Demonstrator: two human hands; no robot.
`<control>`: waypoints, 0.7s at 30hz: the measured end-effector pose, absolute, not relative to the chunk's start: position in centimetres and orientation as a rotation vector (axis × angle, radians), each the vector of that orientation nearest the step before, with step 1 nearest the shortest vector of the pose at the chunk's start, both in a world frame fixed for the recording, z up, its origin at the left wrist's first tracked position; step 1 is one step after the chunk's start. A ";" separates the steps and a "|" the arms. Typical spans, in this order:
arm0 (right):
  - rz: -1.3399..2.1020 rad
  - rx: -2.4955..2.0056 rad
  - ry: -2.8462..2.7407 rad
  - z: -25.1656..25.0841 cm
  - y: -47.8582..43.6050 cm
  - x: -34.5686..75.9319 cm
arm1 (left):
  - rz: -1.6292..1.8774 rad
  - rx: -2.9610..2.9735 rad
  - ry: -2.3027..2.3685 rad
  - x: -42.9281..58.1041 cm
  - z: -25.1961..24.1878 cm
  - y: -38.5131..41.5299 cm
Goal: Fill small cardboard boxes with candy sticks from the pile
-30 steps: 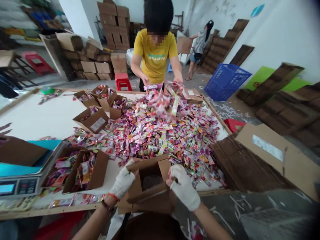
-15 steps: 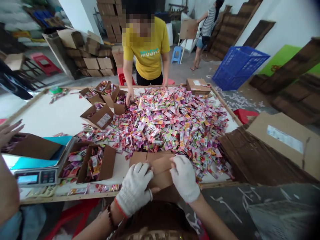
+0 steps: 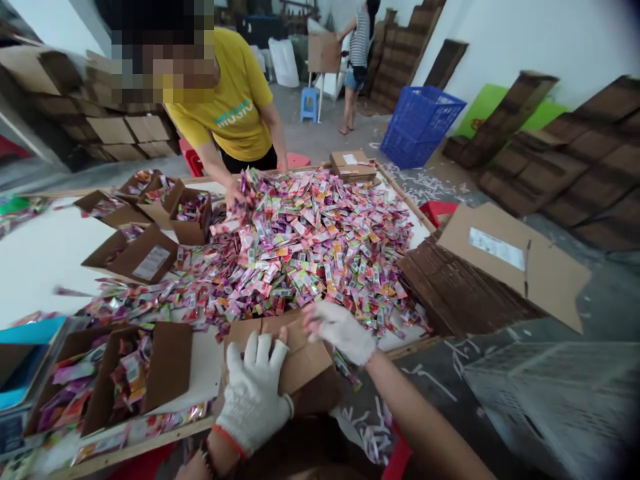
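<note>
Both my hands wear white knit gloves. My left hand (image 3: 254, 393) lies flat, fingers spread, on the folded flaps of a small brown cardboard box (image 3: 305, 363) at the table's near edge. My right hand (image 3: 340, 328) rests on the box's far right corner, fingers stretched toward the big heap of colourful sachets (image 3: 305, 247) just beyond it. The box's flaps are folded shut under my hands.
Open boxes holding sachets (image 3: 120, 380) stand to the left, more (image 3: 145, 250) farther back. A person in a yellow shirt (image 3: 230, 113) leans over the heap opposite me. Flat cartons (image 3: 465, 293) are stacked at right, beside a blue crate (image 3: 420, 127); another person (image 3: 357, 53) stands far back.
The open box was folded shut and pressed flat onto the table edge. My view swung right. The person opposite dropped a handful of sachets and now leans in from the left.
</note>
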State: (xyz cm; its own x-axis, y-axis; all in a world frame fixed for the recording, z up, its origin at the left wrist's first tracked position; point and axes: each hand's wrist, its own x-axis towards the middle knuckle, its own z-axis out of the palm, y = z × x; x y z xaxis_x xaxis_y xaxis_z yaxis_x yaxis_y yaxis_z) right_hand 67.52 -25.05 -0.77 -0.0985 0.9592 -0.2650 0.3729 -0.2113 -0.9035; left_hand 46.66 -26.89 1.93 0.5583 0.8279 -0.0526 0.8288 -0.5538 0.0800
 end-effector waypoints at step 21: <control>0.850 -2.344 -1.533 -12.8 -18.7 79.2 | 0.734 0.282 1.485 45.8 -3.3 -21.3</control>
